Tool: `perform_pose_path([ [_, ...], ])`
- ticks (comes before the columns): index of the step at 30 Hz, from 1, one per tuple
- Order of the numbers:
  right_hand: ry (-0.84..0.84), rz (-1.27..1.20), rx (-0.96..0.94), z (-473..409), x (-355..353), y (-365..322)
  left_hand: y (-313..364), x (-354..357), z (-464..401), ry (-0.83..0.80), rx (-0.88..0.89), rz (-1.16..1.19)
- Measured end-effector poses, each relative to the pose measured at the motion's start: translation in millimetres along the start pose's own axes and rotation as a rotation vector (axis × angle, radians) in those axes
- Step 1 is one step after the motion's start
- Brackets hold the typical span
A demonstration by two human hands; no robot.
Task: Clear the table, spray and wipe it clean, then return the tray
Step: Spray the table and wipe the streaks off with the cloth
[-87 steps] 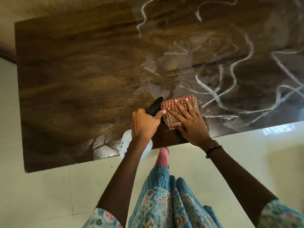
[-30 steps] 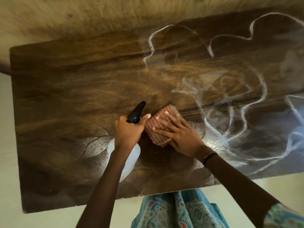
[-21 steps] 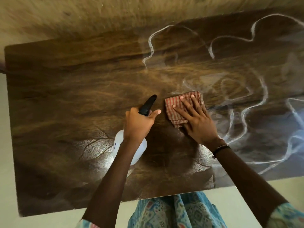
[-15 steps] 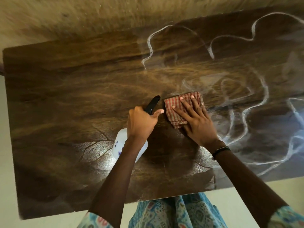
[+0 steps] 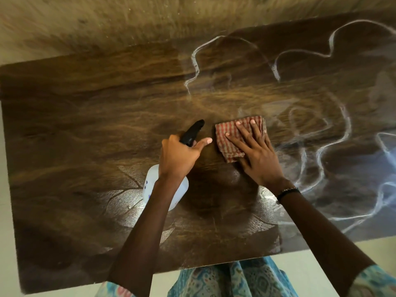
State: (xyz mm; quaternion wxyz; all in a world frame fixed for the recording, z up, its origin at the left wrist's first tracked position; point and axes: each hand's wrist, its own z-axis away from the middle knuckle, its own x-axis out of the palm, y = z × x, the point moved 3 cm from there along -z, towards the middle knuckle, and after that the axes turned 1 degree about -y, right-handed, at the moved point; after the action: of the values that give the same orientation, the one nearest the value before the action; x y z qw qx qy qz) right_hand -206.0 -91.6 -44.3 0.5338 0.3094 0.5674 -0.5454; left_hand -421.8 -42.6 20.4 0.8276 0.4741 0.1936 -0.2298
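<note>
The folded checked cloth (image 5: 237,137) lies flat on the dark wooden table (image 5: 85,125), roughly mid-surface, and serves as the reference point for what follows. The right hand (image 5: 255,155) rests on top of the cloth with fingers straight and spread, pressing it to the wood rather than gripping it. Just beside the cloth, on its left, the left hand (image 5: 177,157) has its fingers curled round the neck of a spray bottle (image 5: 167,187), thumb extended toward the cloth; the black nozzle points away from the person, and the white body hangs below the wrist, above the table. To the right of the cloth and beyond it, pale wavy streaks (image 5: 321,146) mark the surface. No tray is in view, and nothing else stands on the table. Judged stage: wiping, with the clearing done and the tray return outstanding. Risks noted: a flat palm gives little hold on a folded cloth, so a fast stroke could unfold it or leave it behind; the streaked area to the right may go unwiped if strokes stay central; and a stray squeeze of the trigger would re-wet wood already wiped.
</note>
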Motion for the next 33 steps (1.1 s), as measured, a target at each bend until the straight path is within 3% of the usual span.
perform_pose_path([
  [6,-0.006,-0.023,0.081,-78,-8,-20,7,-14,-2,0.036,-0.057,0.060],
  [12,-0.032,0.039,-0.228,-82,5,-68,17,-21,-3,0.050,-0.096,0.095],
  [16,-0.056,0.116,-0.363,-31,6,-31,4,-22,-14,0.044,-0.110,0.076],
  [21,-0.026,0.065,-0.126,-41,-22,29,1,-27,-20,0.042,-0.131,0.086],
  [26,-0.045,0.021,0.051,-119,-26,0,8,-30,-21,0.082,-0.143,0.100],
  [30,-0.095,0.095,-0.174,-137,-12,-50,14,-24,-29,0.081,-0.148,0.088],
  [33,-0.117,0.139,-0.388,-111,-6,-51,25,-21,-34,0.086,-0.161,0.089],
])
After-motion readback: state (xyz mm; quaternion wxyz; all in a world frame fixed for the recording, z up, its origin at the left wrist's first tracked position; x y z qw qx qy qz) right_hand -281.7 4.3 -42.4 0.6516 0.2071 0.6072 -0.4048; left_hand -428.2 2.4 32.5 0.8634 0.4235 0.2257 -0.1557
